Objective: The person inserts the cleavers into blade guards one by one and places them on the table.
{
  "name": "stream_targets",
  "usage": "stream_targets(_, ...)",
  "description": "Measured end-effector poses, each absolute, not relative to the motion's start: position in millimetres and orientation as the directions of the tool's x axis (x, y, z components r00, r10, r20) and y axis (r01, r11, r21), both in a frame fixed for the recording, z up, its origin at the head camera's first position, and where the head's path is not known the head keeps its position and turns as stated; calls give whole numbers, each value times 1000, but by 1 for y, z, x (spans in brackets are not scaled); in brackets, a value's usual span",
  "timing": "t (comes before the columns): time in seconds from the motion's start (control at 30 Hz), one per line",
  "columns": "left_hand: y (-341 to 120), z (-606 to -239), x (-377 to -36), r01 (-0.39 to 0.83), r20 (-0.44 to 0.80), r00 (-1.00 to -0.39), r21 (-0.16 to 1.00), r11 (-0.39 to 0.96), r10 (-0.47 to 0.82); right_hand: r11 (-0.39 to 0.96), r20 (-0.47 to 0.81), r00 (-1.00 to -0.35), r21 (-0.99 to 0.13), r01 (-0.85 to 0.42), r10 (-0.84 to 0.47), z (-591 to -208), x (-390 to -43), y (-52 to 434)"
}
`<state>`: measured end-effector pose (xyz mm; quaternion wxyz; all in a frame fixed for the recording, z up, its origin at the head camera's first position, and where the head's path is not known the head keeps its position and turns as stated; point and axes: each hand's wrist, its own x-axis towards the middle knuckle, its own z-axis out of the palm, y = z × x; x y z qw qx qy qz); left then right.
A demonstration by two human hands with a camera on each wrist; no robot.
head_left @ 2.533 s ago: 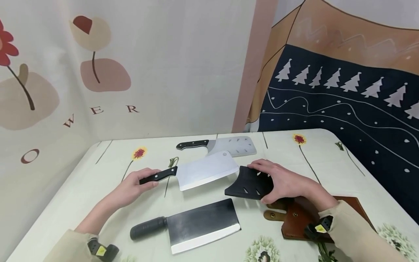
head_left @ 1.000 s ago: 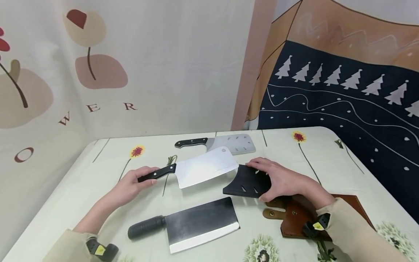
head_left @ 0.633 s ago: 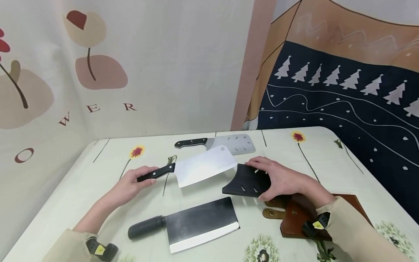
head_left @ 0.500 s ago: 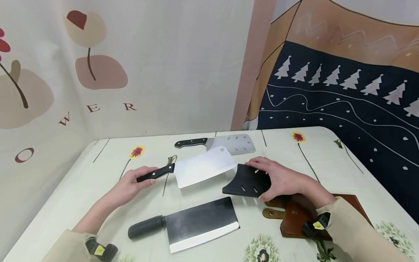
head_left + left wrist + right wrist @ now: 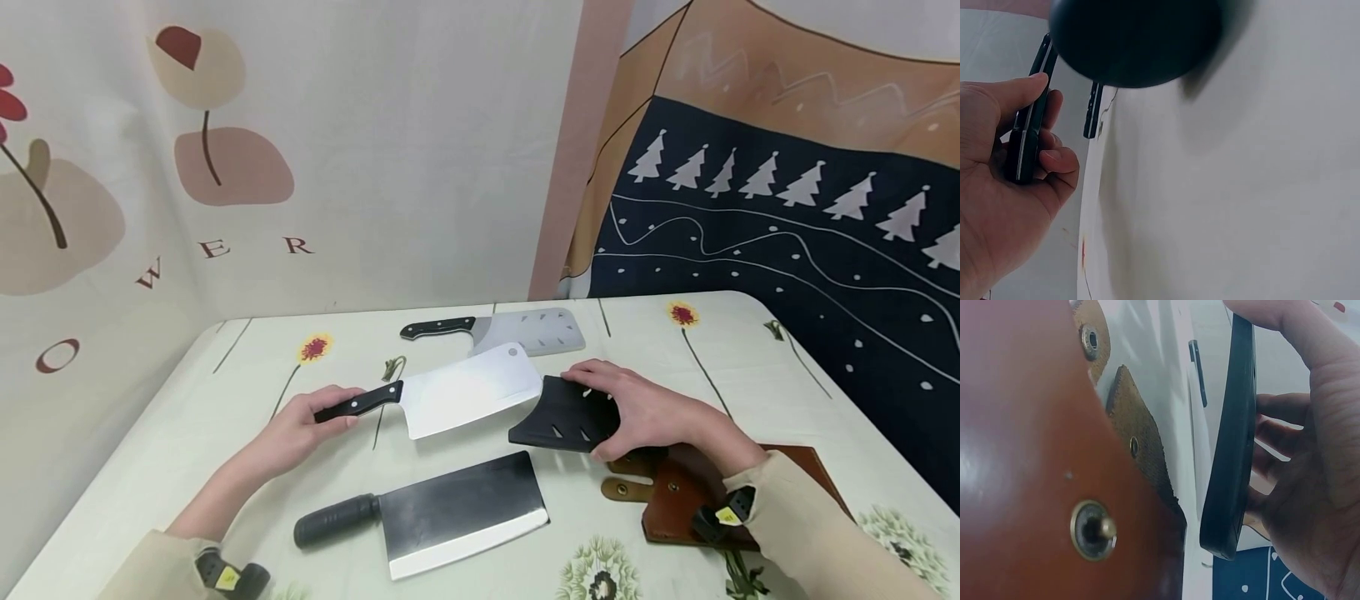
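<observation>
Flower-printed cloth covers the table (image 5: 150, 450). On it, the left hand (image 5: 303, 429) curls its fingers round the black handle of a bright steel cleaver (image 5: 450, 390), whose blade tip seems to meet the mouth of a black blade guard (image 5: 564, 414). The right hand (image 5: 645, 412) pinches that guard, thumb against fingers. A dark cleaver (image 5: 442, 512) lies nearer, a brown leather sheath (image 5: 686, 500) just right.

Head camera looks forward and down over the flower-printed tabletop (image 5: 150, 467). Wrist cameras sit close: left beside the black riveted cleaver handle (image 5: 1029, 119), right between black slotted plastic sheath (image 5: 1232, 444) and brown leather sheath (image 5: 1029, 456), both shared overhead.
</observation>
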<state>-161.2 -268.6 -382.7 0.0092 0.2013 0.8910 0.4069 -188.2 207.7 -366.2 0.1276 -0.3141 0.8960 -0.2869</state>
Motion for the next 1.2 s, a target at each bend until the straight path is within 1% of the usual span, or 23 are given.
stream_targets(0.17, -268, -383, -160, 356, 151, -916, 731, 582, 371, 629, -36, -764, -592, -503, -644, -368, -189, 207)
stream_targets(0.37, -270, -386, -161, 348, 155, -924, 720, 601, 349, 638, -50, -765, -588, -497, -642, -368, -189, 207)
stream_targets(0.93, -271, -388, -161, 352, 154, -922, 716, 603, 355, 634, -54, -759, -590, -500, -649, -370, -188, 208)
stream_targets(1.2, -271, -390, -161, 335, 138, -927, 721, 607, 348, 635, -50, -762, -589, -500, -646, -372, -188, 208)
